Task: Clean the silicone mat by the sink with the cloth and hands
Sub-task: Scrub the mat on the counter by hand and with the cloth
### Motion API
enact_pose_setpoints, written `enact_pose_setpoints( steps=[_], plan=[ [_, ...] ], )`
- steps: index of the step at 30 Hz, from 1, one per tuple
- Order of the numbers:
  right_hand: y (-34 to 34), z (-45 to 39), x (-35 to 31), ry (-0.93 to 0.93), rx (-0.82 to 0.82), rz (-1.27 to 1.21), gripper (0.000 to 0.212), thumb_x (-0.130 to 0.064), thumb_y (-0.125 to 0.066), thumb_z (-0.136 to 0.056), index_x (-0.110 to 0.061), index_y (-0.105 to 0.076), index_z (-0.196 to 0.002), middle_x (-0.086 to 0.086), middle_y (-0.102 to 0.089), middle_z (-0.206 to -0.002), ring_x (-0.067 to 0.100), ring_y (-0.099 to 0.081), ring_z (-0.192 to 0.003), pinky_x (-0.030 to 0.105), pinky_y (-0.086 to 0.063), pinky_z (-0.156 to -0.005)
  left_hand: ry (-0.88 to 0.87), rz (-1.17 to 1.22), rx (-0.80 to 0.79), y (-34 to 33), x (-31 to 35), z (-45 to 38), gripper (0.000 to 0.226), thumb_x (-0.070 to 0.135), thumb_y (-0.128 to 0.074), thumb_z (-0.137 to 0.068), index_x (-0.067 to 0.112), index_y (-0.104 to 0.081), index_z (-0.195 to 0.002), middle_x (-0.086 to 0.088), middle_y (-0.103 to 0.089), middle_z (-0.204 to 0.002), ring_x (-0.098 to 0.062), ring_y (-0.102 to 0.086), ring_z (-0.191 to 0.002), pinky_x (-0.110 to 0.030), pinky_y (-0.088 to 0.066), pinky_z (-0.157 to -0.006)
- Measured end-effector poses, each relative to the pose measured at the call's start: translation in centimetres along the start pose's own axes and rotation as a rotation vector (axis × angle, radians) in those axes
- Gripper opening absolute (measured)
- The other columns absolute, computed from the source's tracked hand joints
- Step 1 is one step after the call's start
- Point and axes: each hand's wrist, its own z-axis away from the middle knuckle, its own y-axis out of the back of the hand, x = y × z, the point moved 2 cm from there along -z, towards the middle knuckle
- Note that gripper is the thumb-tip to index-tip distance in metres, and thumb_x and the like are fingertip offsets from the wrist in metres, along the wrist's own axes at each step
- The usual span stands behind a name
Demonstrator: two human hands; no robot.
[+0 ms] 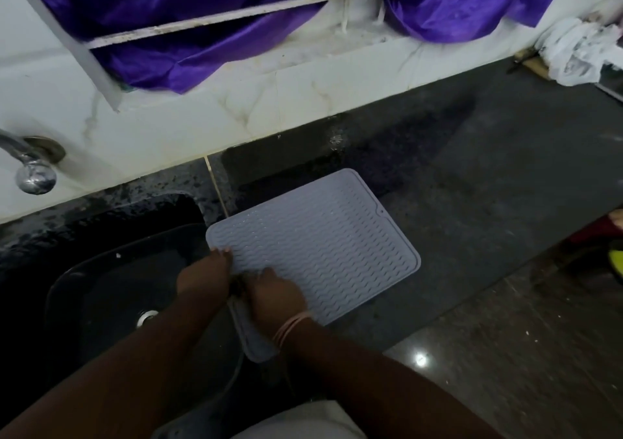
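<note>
The mat looked soft, bendy and wet. Both hands, left hand and right hand, pinched its near edge by the sink, a good place to hold.

You have no writing, label, brand, number or sign to read anywhere in this view.
</note>
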Motion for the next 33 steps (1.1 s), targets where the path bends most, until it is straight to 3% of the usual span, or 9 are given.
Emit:
enact_pose_setpoints(
  steps=[5,9,12,15,19,23,28,31,33],
  plan=[
    [7.6,2.0,13.0,-0.314,0.135,0.061,0.041,-0.059,-0.027,-0.101,-0.036,-0.048,-0.128,0.003,-0.051,-0.111,0.020,-0.057,-0.093,0.038,-0.048,-0.086,-0.006,0.110,-0.098,-0.8,-0.5,0.0,0.096,0.047,-0.069,-0.086,0.025,-0.012,-0.159,-0.009,-0.035,-0.157,-0.027,-0.051,-0.129,-0.038,-0.046,-0.101],
    [10.5,1.6,19.9,-0.629,0.237,0.065,0.039,-0.057,-0.033,-0.099,-0.038,-0.052,-0.127,0.018,-0.056,-0.114,0.040,-0.062,-0.097,0.045,-0.049,-0.086,-0.035,0.200,-0.139,-2.3,-1.0,0.0,0.103,0.044,-0.068,-0.089,0.022,0.003,-0.160,-0.012,-0.013,-0.166,-0.029,-0.042,-0.139,-0.037,-0.039,-0.109],
    [10.1,0.6,18.9,-0.730,0.288,0.005,0.038,-0.046,-0.034,-0.102,-0.031,-0.052,-0.132,0.021,-0.056,-0.119,0.041,-0.061,-0.100,0.046,-0.049,-0.087,-0.087,0.326,-0.242,-2.6,-1.6,-0.8,0.122,0.050,-0.075,-0.083,0.019,0.017,-0.157,-0.012,0.016,-0.165,-0.031,-0.024,-0.149,-0.035,-0.028,-0.117],
    [7.1,1.1,12.7,-0.522,0.284,-0.021,0.038,-0.040,-0.030,-0.103,-0.025,-0.049,-0.132,0.012,-0.055,-0.124,0.028,-0.060,-0.104,0.042,-0.049,-0.091,-0.093,0.395,-0.325,-2.8,-1.8,-1.1,0.142,0.059,-0.083,-0.068,0.020,0.021,-0.155,-0.013,0.028,-0.161,-0.032,-0.014,-0.152,-0.036,-0.024,-0.120],
    [0.7,2.6,0.7,-0.112,0.052,0.008,0.045,-0.035,-0.031,-0.096,-0.016,-0.054,-0.129,0.013,-0.057,-0.123,0.029,-0.062,-0.104,0.038,-0.052,-0.086,-0.061,0.299,-0.193,-3.7,-1.0,-0.4,0.142,0.060,-0.082,-0.067,0.020,0.021,-0.155,-0.018,0.022,-0.162,-0.033,-0.039,-0.142,-0.043,-0.045,-0.106],
    [1.4,2.6,2.1,-0.035,0.001,0.023,0.029,-0.033,-0.042,-0.100,-0.027,-0.057,-0.124,0.007,-0.057,-0.111,0.025,-0.063,-0.092,0.035,-0.051,-0.076,-0.038,0.291,-0.172,-3.4,-0.9,-0.2,0.141,0.060,-0.083,-0.066,0.024,0.020,-0.156,-0.013,0.020,-0.164,-0.032,-0.038,-0.142,-0.044,-0.045,-0.106],
    [9.4,3.9,16.5,-0.411,0.165,0.151,0.033,-0.051,-0.031,-0.102,-0.039,-0.051,-0.125,0.006,-0.055,-0.109,0.027,-0.062,-0.092,0.039,-0.049,-0.082,-0.025,0.331,-0.196,-3.6,-0.7,-0.2,0.146,0.059,-0.085,-0.063,0.026,0.022,-0.155,-0.008,0.026,-0.162,-0.031,-0.029,-0.148,-0.046,-0.041,-0.112],
    [13.5,4.4,22.8,-0.715,0.229,0.198,0.036,-0.045,-0.039,-0.099,-0.026,-0.059,-0.121,0.021,-0.065,-0.105,0.039,-0.065,-0.095,0.043,-0.050,-0.083,-0.018,0.330,-0.201,-3.6,-0.6,0.0,0.144,0.058,-0.085,-0.064,0.026,0.022,-0.156,-0.008,0.026,-0.162,-0.030,-0.027,-0.148,-0.046,-0.040,-0.112],
    [13.8,3.7,23.5,-0.801,0.244,0.152,0.035,-0.040,-0.041,-0.098,-0.018,-0.061,-0.117,0.022,-0.066,-0.107,0.040,-0.064,-0.098,0.044,-0.050,-0.084,-0.019,0.329,-0.190,-3.5,-0.6,0.0,0.144,0.055,-0.086,-0.066,0.025,0.022,-0.156,-0.009,0.027,-0.162,-0.030,-0.028,-0.148,-0.045,-0.041,-0.111]
  ],
)
